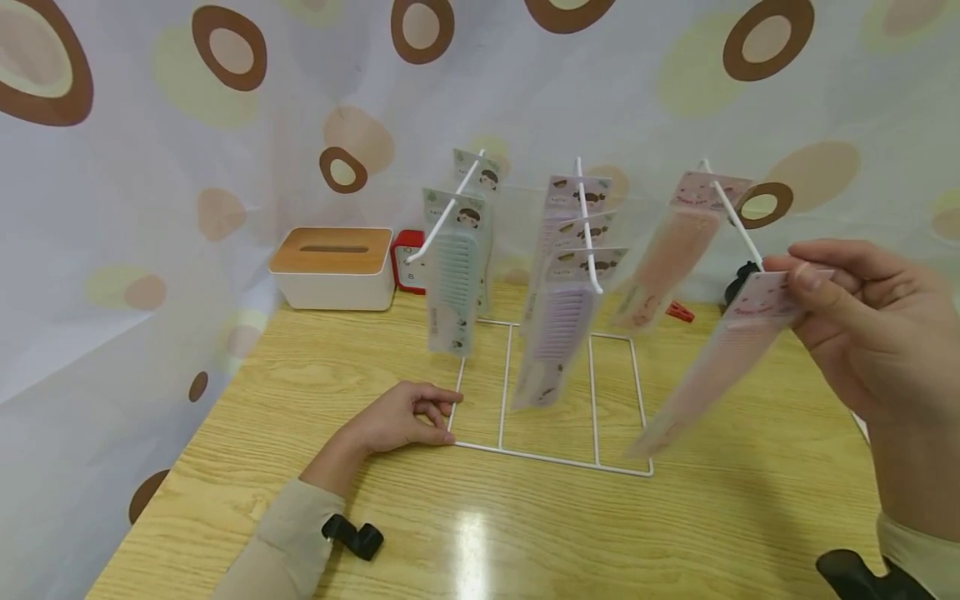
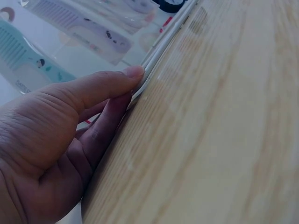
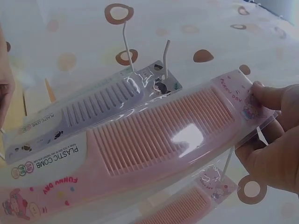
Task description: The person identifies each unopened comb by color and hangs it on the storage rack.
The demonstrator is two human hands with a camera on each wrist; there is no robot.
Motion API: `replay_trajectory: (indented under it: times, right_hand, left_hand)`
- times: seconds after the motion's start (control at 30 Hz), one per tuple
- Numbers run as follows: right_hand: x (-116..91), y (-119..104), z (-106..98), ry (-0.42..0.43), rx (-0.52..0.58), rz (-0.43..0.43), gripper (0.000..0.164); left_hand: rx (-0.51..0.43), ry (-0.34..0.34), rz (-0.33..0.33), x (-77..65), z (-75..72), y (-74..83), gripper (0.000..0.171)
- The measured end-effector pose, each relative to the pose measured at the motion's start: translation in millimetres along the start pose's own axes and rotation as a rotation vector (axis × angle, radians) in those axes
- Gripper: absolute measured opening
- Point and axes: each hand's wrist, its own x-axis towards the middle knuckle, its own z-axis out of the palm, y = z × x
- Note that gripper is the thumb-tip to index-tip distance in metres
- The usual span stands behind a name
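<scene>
My right hand (image 1: pixel 885 325) pinches the header of a packaged pink comb (image 1: pixel 723 354) between thumb and fingers, at the front tip of the right prong of a white wire display rack (image 1: pixel 551 458). The comb slants down to the left; in the right wrist view its plastic sleeve and teeth face the camera. Another pink comb (image 1: pixel 671 246) hangs farther back on that prong. My left hand (image 1: pixel 408 417) pinches the rack's near left base corner, thumb on the wire in the left wrist view. Several purple combs (image 1: pixel 558 325) hang from the middle prong and green combs (image 1: pixel 453 283) from the left one.
Behind the rack on the left stand a white tissue box (image 1: pixel 333 287) with a wooden lid and a red clock (image 1: pixel 408 250). A red clip (image 1: pixel 680 312) and a black object (image 1: pixel 738 283) lie at the back right. A patterned curtain (image 1: pixel 525 92) closes off the back.
</scene>
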Motion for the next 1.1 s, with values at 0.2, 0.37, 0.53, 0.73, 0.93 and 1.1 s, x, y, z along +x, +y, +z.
replay_trajectory:
  times: [0.2, 0.37, 0.53, 0.73, 0.93, 1.1]
  right_hand:
    - [6, -3, -7, 0.031, -0.027, 0.124, 0.036]
    - [15, 0, -12, 0.117, 0.033, 0.175, 0.036]
    - [21, 4, -22, 0.272, -0.062, 0.153, 0.039]
    - [20, 8, -53, 0.338, -0.087, 0.121, 0.039]
    - [10, 8, -108, 0.358, -0.356, 0.181, 0.039]
    - [-12, 7, -167, 0.361, -0.929, 0.321, 0.038]
  left_hand:
    - [-0.002, 0.005, -0.004, 0.3, -0.4, 0.1, 0.06]
    - [-0.003, 0.005, -0.006, 0.1, -0.5, 1.4, 0.06]
    - [-0.006, 0.004, -0.004, -0.2, -0.2, 2.2, 0.061]
    - [-0.008, -0.002, -0.007, -0.3, 0.5, 2.9, 0.061]
    - [-0.014, 0.004, 0.004, 0.0, 0.2, 2.8, 0.061]
    - [-0.016, 0.006, 0.003, -0.1, 0.5, 2.8, 0.061]
